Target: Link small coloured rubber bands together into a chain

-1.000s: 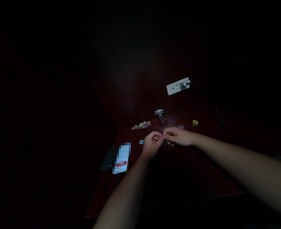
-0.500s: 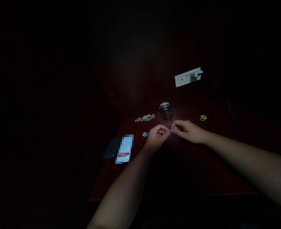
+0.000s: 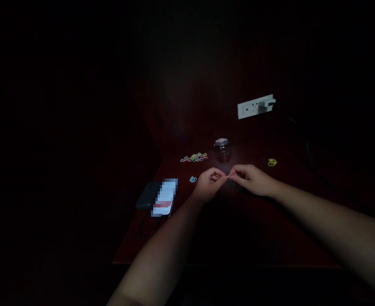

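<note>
My left hand and my right hand meet over the dark red table, fingertips pinched round a small pinkish-orange band between them. Beyond my left hand lies a loose pile of multicoloured bands. A few light blue bands rest just left of that hand. Yellow bands sit in a small group past my right wrist. Behind my hands stands a clear round jar with a lid.
On the left of the table a lit phone lies against a dark flat box, with a cable near them. A white socket panel with a plug and dark cord is on the back wall.
The view has shifted slightly, so the socket panel shows lower and further right. My right hand shows slightly lower; both hands keep their pinch on the band.
</note>
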Available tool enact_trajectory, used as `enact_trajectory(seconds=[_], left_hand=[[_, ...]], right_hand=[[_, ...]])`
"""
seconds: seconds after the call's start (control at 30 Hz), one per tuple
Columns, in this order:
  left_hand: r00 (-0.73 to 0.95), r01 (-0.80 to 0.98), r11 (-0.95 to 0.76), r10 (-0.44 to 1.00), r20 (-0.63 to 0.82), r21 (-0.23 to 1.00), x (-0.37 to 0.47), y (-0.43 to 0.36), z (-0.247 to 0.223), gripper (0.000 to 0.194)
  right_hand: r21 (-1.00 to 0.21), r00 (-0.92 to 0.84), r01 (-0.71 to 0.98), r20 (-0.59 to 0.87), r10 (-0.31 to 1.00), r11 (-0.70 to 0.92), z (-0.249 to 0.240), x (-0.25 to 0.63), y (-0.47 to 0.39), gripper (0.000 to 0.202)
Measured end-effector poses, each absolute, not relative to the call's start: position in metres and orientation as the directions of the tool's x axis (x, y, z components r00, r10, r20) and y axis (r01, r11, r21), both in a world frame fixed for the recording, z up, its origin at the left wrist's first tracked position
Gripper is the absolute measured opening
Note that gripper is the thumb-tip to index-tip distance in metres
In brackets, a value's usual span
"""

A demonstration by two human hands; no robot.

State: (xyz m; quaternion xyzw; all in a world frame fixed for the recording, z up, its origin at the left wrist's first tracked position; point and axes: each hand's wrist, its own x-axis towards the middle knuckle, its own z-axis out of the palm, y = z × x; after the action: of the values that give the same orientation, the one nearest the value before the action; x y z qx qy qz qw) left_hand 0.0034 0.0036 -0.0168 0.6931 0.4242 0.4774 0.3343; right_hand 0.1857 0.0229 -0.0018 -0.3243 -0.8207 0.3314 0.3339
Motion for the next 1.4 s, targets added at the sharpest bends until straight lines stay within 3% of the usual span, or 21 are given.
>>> enact_trajectory(seconds=[0.87, 1.4], left_hand=[[0.164, 0.246, -0.396, 0.917, 0.365, 0.885, 0.0019, 0.0058, -0.0197, 0.025], [0.222, 0.240, -0.333, 0.933, 0.283, 0.912, 0.0010, 0.0057, -0.0222, 0.022]], right_hand=[[-0.710, -0.565, 0.341, 0.370, 0.738, 0.617, -0.0016, 0.1866, 0.0247, 0.022], [-0.697, -0.546, 0.359, 0.382, 0.746, 0.620, -0.0011, 0.1873, 0.0254, 0.020]])
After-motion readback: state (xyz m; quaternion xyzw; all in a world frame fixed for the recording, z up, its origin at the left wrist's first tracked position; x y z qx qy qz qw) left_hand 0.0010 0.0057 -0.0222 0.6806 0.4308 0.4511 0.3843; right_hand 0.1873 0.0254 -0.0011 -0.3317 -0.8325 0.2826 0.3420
